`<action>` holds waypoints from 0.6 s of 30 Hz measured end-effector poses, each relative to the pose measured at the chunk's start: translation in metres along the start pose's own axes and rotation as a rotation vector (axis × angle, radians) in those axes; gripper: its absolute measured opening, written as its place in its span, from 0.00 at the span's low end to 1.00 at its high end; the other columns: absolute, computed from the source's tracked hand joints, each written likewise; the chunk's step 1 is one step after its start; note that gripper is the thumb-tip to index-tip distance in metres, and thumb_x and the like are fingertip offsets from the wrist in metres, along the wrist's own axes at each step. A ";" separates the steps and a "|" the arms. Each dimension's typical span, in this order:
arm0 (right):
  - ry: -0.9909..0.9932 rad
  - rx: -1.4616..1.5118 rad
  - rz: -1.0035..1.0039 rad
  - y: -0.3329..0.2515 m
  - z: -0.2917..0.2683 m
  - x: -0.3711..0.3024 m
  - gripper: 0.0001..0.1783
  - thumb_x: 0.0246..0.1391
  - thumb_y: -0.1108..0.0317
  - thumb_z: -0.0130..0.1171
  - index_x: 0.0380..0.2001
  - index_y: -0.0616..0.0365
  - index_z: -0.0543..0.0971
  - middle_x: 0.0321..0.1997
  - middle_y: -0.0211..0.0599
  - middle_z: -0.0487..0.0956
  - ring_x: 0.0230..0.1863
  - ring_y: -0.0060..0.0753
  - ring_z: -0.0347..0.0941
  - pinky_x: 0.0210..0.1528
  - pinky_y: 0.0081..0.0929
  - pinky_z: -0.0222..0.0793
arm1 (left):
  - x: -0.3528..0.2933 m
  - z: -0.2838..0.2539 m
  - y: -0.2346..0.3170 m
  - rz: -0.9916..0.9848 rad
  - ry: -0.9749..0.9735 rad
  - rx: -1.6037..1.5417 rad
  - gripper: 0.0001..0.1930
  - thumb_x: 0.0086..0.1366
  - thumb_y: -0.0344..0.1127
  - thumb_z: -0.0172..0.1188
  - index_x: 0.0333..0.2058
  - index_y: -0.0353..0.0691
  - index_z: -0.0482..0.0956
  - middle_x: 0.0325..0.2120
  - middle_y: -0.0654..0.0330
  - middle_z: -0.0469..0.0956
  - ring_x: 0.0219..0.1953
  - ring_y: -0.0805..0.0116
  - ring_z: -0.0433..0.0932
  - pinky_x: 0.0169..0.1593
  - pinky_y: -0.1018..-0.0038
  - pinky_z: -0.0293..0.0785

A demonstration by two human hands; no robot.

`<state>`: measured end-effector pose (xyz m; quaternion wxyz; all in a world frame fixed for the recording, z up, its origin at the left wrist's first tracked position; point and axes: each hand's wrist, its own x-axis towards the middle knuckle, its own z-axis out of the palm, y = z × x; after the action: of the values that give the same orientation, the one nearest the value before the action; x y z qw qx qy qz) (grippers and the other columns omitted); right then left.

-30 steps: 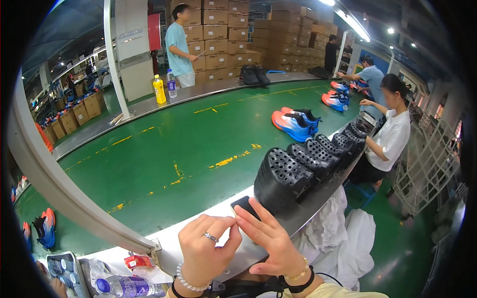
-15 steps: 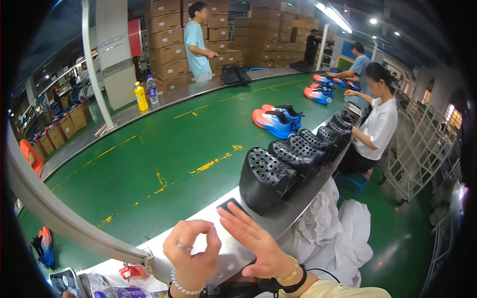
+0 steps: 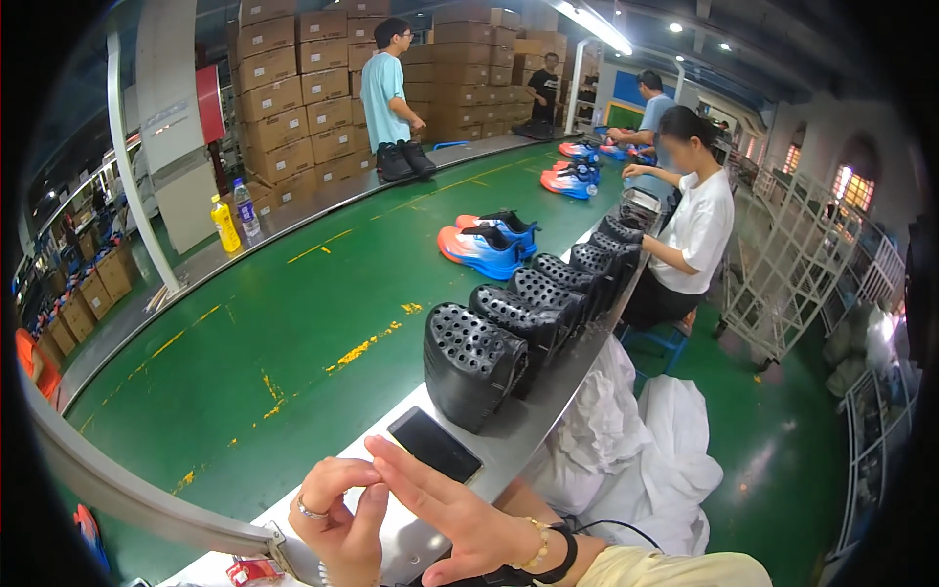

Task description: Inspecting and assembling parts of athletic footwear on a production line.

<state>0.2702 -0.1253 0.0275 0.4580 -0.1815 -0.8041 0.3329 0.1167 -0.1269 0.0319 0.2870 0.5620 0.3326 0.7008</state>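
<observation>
My left hand (image 3: 342,523), with a ring on a finger, is curled, its thumb and index fingertips drawn close together. Whether anything small is between them I cannot make out. Flat and stretched out, my right hand (image 3: 460,523) wears a beaded bracelet and a black band; its fingertips meet the left index finger. Just beyond the hands a black smartphone (image 3: 435,445) lies on the metal ledge. Behind it stands a row of black shoe-shaped pieces with perforated tops (image 3: 474,357).
Orange, white and blue sneakers (image 3: 484,245) sit on the green conveyor belt (image 3: 254,342). A yellow bottle (image 3: 225,223) and black shoes (image 3: 403,161) stand on its far edge. White cloth (image 3: 665,440) hangs at the right, near a seated co-worker (image 3: 690,220). A pale post (image 3: 127,479) curves at left.
My hands have shifted left and lower in the picture and come together. The smartphone is uncovered. The whole view has swung, moving the scene leftward.
</observation>
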 end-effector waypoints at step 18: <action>0.044 -0.042 -0.019 0.000 -0.004 -0.002 0.56 0.54 0.31 0.52 0.71 0.62 0.51 0.75 0.58 0.46 0.76 0.59 0.40 0.73 0.46 0.42 | -0.006 0.011 -0.008 -0.002 0.074 -0.028 0.06 0.58 0.19 0.59 0.36 0.29 0.77 0.32 0.57 0.76 0.34 0.72 0.75 0.41 0.80 0.71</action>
<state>0.2748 -0.1254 0.0276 0.4749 -0.1906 -0.8023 0.3073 0.1290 -0.1253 0.0231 0.2831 0.5312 0.3337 0.7255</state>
